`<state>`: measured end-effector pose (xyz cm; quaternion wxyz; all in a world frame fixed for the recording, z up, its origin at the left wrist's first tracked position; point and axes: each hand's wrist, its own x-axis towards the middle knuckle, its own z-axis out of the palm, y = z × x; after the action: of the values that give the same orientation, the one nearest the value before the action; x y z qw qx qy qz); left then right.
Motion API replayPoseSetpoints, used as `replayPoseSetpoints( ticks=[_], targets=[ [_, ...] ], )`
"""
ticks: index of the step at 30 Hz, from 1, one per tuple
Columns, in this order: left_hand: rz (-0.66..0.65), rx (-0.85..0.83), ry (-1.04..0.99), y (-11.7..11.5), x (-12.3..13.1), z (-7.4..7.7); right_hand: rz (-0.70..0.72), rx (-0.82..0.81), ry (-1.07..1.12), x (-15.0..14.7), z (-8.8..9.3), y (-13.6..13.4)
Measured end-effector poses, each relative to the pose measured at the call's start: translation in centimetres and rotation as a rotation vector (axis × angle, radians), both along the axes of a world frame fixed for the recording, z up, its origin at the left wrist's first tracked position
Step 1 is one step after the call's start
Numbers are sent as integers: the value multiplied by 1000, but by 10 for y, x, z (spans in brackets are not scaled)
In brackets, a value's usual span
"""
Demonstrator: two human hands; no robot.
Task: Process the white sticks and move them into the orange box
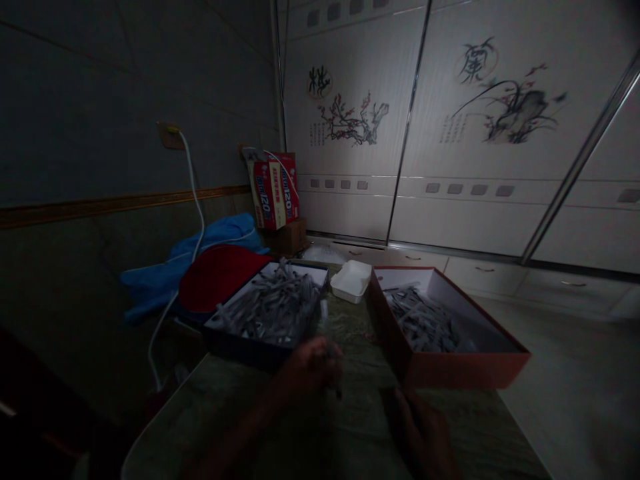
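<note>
My left hand (315,365) is raised over the table's middle, its fingers pinched together. Something small and thin seems to be in them, with a dark tip below, but blur hides what it is. My right hand (425,427) rests low at the table's front right, fingers stretched forward and partly lost in shadow; nothing shows in it. Left of centre stands a dark blue box (240,348) heaped with thin greyish strips (280,300). An orange-red box (465,370), just beyond my right hand, holds similar strips (425,320). The strips' exact kind is unclear in the dim light.
A small white tray (351,280) stands between the boxes on the marbled table (350,440). Behind the left box lie a red rounded item (220,277) and blue cloth (215,237). A white cable (193,173) hangs from the wall. Cartons (275,190) stand near the sliding cabinet doors (345,133).
</note>
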<state>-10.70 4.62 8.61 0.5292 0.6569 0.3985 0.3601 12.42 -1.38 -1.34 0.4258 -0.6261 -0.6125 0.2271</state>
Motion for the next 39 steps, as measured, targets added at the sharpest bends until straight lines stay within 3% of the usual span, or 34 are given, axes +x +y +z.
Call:
replayPoseSetpoints(
  ticks=[2,4,6,9,16,24,29,34,39],
  targets=[
    [-25,-168,-242,-10,32,-41,25,6,10,-1,1,0],
    [57,-266,-394,-13,58,-73,54,5,16,-1,1,0],
    [148,-299,-463,-13,76,-94,66,12,31,-1,0,0],
    [286,-341,-575,-10,86,-107,25,72,58,-2,-3,0],
    [379,-329,-551,-7,81,-114,85,128,43,-4,-2,0],
    [436,-345,-576,-10,82,-104,171,66,86,-4,5,1],
    [450,-358,-584,-8,81,-103,120,65,73,-4,-5,1],
    [470,-398,-616,-4,84,-104,-51,117,52,-5,-18,1],
    [480,-400,-633,-6,82,-108,-78,190,60,-9,-15,2]
  ],
)
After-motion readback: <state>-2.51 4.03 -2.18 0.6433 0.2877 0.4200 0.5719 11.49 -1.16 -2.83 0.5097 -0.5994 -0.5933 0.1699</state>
